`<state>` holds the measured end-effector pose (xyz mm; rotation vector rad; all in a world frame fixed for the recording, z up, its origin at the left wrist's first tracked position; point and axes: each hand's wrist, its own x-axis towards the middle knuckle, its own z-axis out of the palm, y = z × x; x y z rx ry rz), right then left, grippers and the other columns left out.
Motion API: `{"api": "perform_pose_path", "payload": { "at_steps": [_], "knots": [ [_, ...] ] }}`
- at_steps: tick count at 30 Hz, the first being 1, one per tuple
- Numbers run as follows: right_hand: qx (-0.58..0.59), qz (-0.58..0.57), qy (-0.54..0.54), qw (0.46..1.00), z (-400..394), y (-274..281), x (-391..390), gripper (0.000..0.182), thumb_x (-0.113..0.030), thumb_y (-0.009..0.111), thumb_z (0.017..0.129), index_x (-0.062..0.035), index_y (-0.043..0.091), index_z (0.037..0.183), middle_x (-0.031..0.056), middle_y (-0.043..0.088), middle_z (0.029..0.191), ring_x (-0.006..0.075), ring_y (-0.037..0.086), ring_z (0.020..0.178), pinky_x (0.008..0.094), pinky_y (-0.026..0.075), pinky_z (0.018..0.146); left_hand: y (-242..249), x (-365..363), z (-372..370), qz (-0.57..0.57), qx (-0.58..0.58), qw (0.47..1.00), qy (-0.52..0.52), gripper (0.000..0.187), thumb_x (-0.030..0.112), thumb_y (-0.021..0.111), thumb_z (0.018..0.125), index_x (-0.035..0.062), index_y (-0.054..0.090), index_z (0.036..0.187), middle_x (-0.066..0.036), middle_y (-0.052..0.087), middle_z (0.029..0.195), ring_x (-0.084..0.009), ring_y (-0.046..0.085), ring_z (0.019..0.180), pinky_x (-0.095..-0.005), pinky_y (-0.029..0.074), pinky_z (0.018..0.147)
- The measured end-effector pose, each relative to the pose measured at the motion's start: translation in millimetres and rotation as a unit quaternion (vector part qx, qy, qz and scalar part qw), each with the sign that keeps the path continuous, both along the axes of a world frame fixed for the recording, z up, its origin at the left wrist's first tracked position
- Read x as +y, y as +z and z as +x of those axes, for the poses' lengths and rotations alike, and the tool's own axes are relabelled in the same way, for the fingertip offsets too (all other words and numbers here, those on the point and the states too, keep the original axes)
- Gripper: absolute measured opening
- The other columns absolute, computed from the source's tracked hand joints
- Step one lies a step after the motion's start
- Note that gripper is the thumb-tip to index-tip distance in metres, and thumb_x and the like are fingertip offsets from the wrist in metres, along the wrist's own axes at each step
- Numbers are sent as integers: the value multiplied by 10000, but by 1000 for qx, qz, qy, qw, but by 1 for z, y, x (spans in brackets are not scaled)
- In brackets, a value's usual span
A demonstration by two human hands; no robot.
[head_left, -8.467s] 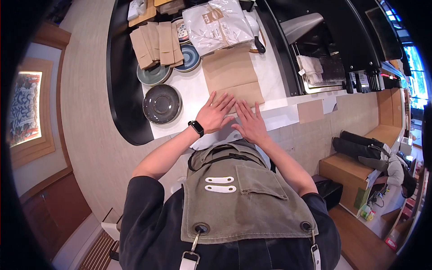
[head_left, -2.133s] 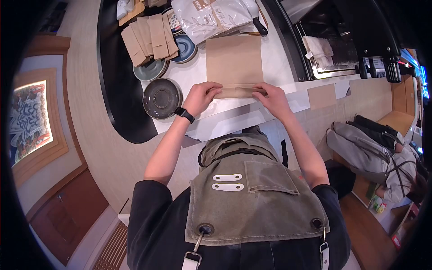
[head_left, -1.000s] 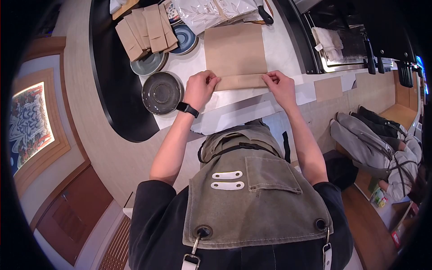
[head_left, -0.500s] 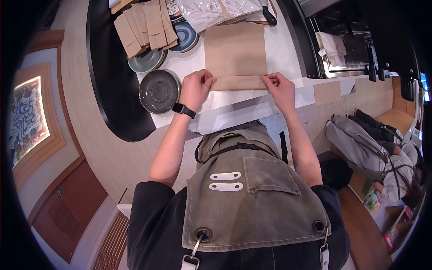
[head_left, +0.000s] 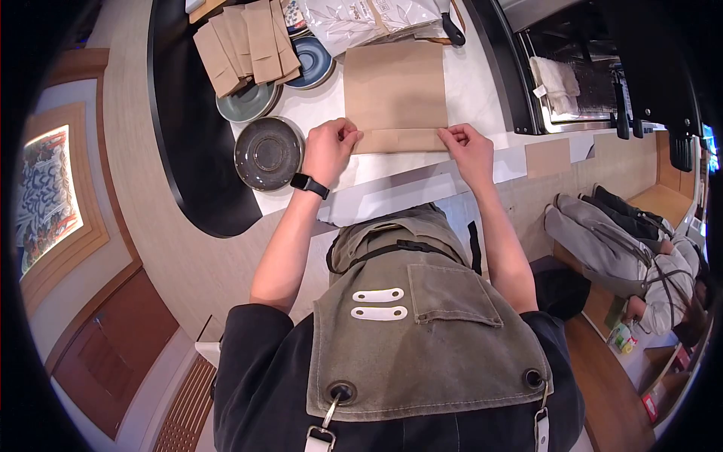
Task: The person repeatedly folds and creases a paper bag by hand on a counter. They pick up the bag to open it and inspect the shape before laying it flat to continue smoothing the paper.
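Observation:
A sheet of brown paper (head_left: 395,87) lies flat on the white counter, its near edge turned up in a narrow folded strip. My left hand (head_left: 329,151), with a black watch (head_left: 309,185) on the wrist, pinches the left end of that strip between thumb and fingers. At the opposite end, my right hand (head_left: 468,151) grips the fold in the same way. Close beside my left hand sits a dark grey round plate (head_left: 268,153). Several folded brown paper pieces (head_left: 239,44) rest over a green-grey plate (head_left: 248,104) and a blue plate (head_left: 311,63).
Clear plastic packaging (head_left: 369,22) and a black handle (head_left: 453,30) lie beyond the paper. To the right are a black-framed appliance with a white cloth (head_left: 555,84) and another brown paper piece (head_left: 548,157). Another person (head_left: 610,248) is farther right.
Both hands keep their hold on the ends of the folded strip, and the paper stays in place. Only the camera view has shifted slightly.

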<state>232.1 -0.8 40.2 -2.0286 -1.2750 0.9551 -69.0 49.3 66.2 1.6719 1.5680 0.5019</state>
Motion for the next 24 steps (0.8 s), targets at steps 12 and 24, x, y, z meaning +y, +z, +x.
{"api": "perform_pose_path", "payload": {
  "at_steps": [12, 24],
  "knots": [
    [-59, 34, 11, 998, 4, -3, 7, 368, -316, 908, 881, -9, 738, 991, 39, 706, 774, 125, 642, 709, 300, 529, 661, 4, -16, 16, 133, 69, 989, -16, 202, 74, 745, 920, 37, 718, 1117, -165, 728, 1137, -350, 715, 954, -480, 573, 830],
    [-59, 36, 20, 997, 4, -6, 5, 381, -366, 889, 875, -27, 747, 976, 91, 745, 833, 236, 709, 772, 383, 557, 724, -52, -72, 27, 274, 199, 909, -243, 536, 290, 584, 1090, 74, 531, 1577, -96, 496, 1669, -277, 390, 1592, -589, 212, 1331]
  ]
}}
